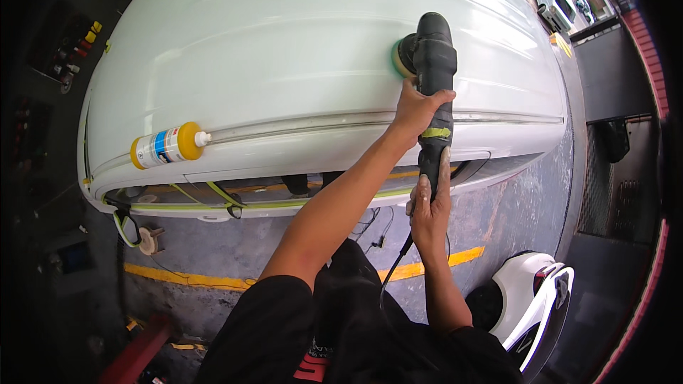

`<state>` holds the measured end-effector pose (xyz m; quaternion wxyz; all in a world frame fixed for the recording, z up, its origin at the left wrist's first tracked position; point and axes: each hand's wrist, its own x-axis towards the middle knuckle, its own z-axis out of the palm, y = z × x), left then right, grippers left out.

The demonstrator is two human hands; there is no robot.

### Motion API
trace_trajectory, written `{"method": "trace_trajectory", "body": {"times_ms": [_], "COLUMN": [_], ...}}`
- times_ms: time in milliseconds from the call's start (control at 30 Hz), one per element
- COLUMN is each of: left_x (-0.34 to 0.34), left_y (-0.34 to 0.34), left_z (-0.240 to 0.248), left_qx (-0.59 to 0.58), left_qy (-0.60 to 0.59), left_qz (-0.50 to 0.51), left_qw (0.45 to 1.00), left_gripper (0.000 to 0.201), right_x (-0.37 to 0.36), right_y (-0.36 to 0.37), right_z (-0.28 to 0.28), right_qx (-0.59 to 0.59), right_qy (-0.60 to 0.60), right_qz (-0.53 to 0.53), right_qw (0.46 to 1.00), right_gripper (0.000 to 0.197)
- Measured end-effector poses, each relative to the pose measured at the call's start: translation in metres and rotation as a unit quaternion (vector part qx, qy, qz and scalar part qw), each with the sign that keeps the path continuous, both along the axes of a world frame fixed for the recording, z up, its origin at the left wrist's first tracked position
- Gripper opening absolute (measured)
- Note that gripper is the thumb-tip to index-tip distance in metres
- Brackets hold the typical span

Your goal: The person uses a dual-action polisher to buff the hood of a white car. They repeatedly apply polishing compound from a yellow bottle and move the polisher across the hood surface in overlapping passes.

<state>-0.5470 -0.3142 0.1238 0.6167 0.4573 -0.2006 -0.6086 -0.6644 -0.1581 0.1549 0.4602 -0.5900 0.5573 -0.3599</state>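
A black polisher [435,57] with a green-edged foam pad [402,58] lies along my line of reach, its pad on the white vehicle roof [284,43]. My left hand [420,109] grips the body behind the head, thumb across the top. Farther back, my right hand [431,210] is wrapped round the handle, fingers stretched along it. A strip of yellow-green tape [435,132] rings the tool between my hands. From its rear end a black cord [393,267] runs down toward me. On the roof's near edge, to the left, a yellow-and-white bottle [169,145] lies on its side.
Yellow-green masking tape [270,204] lines the vehicle's window edge. Below on the grey floor are a yellow line [192,279], loose cables [376,231] and a small round stool [149,240]. Another white vehicle [530,299] stands at the lower right. Bottles [84,41] sit at the far left.
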Motion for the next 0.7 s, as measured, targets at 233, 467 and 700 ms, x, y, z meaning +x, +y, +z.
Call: {"method": "trace_trajectory", "body": {"times_ms": [233,467,700], "left_x": [0.141,0.291,0.272], "left_y": [0.078,0.150,0.137], "left_z": [-0.011,-0.026,-0.013], "left_qx": [-0.016,-0.010,0.019], "left_qy": [-0.015,0.062,0.032], "left_qz": [0.155,0.217,0.206], "left_qw": [0.988,0.974,0.978], "left_gripper": [0.065,0.051,0.052], "right_x": [0.080,0.183,0.172], "right_y": [0.020,0.021,0.013], "right_z": [0.003,-0.004,0.001], "right_qx": [-0.012,-0.078,-0.092], "right_qy": [0.046,0.144,0.188], "right_qz": [0.195,0.350,0.323], "right_qw": [0.980,0.922,0.923], "right_gripper": [0.064,0.069,0.070]}}
